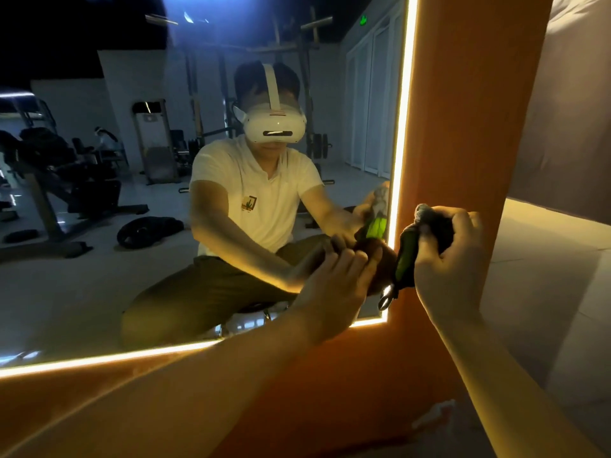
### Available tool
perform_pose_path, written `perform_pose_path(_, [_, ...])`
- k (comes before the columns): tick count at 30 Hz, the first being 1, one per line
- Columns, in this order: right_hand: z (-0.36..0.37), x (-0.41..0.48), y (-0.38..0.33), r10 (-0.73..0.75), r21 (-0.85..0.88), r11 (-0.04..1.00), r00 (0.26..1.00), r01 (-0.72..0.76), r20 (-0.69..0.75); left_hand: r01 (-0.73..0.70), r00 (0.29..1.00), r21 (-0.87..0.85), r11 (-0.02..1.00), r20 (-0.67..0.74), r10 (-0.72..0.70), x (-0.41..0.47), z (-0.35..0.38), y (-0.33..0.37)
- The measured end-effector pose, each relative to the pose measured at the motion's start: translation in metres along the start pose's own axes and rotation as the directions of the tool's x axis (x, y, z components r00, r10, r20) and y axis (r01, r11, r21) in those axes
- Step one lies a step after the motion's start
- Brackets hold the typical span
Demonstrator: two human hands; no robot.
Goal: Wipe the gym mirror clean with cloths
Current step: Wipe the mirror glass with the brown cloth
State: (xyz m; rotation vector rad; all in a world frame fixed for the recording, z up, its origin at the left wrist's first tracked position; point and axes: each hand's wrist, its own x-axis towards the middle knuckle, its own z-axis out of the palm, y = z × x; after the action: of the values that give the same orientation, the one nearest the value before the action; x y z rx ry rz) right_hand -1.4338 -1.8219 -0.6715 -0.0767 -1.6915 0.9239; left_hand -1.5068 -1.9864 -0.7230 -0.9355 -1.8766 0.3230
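Your left forearm (198,375) nearest, low. Left hand (334,276) flat, fingers straight, presses brown cloth (380,259) on mirror (99,292), lower right corner. Right hand (453,259) grips dark-green cloth (408,256) just beside, over orange wall (463,110). Uncleaned glass probably lies left; left hand nearer.

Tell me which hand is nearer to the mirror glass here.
Left. The left hand presses a brown cloth against the mirror near its lower right corner; the right hand grips a dark-and-green cloth off to the right, in front of the orange wall.
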Motion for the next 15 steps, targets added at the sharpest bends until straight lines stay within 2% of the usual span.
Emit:
perform_pose_path(2, [-0.002,-0.003,-0.003,0.035,-0.008,0.999,0.999,-0.035,0.023,-0.052,0.998,-0.020,0.998,0.020,0.052,-0.024,0.010,0.015])
perform_pose_path(5, [-0.006,-0.010,-0.011,-0.002,-0.012,1.000,0.999,0.003,0.047,-0.158,0.985,-0.046,0.986,0.058,0.161,-0.056,0.022,0.028])
perform_pose_path(8, [-0.011,-0.013,-0.015,-0.031,-0.009,0.999,0.995,0.031,0.090,-0.264,0.963,-0.025,0.964,0.047,0.265,-0.050,0.022,0.012])
perform_pose_path(9, [-0.012,-0.012,-0.015,-0.036,-0.001,0.999,0.995,0.037,0.093,-0.259,0.965,0.006,0.966,0.036,0.259,-0.038,0.016,0.003])
perform_pose_path(11, [-0.012,-0.010,-0.009,-0.058,0.015,0.998,0.997,0.057,0.056,-0.108,0.994,0.033,0.994,-0.013,0.109,-0.002,-0.001,-0.017])
perform_pose_path(13, [-0.012,-0.005,0.000,-0.058,0.014,0.998,0.998,0.058,0.025,0.062,0.992,-0.007,0.998,-0.109,-0.062,0.024,-0.012,-0.027])
perform_pose_path(15, [-0.014,-0.001,0.009,-0.009,0.031,0.999,1.000,0.009,0.010,0.087,0.988,-0.045,0.995,-0.123,-0.092,0.028,-0.011,-0.022])
